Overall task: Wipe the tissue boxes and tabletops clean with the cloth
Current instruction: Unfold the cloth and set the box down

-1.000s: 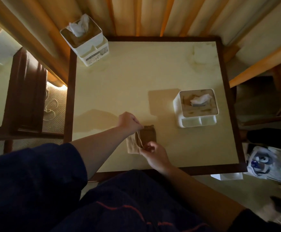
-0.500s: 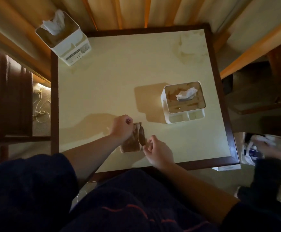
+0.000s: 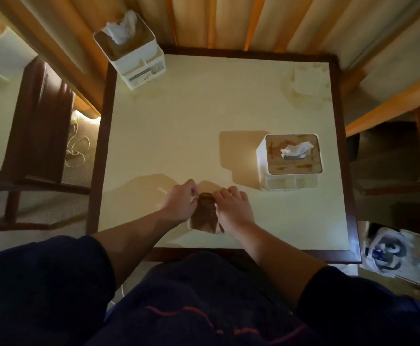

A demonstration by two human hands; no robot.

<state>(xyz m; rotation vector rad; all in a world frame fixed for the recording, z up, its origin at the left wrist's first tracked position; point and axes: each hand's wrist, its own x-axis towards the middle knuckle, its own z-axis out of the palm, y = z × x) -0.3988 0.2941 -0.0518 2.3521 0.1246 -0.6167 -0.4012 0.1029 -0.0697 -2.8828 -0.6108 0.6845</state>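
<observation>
A small brown cloth lies on the cream tabletop near its front edge. My left hand pinches the cloth's left top edge. My right hand holds its right side, fingers curled over the top. One white tissue box with a wooden lid stands on the right half of the table. A second tissue box sits at the far left corner, partly over the edge.
The table has a dark wooden rim. A dark wooden chair stands to the left, with a cord on the floor beside it. A printed bag lies on the floor at the right. Faint stains mark the far right corner.
Both hands have closed in on the cloth; my right hand moved up from its lower corner to its top right edge. The cloth now looks folded narrower between the hands.
</observation>
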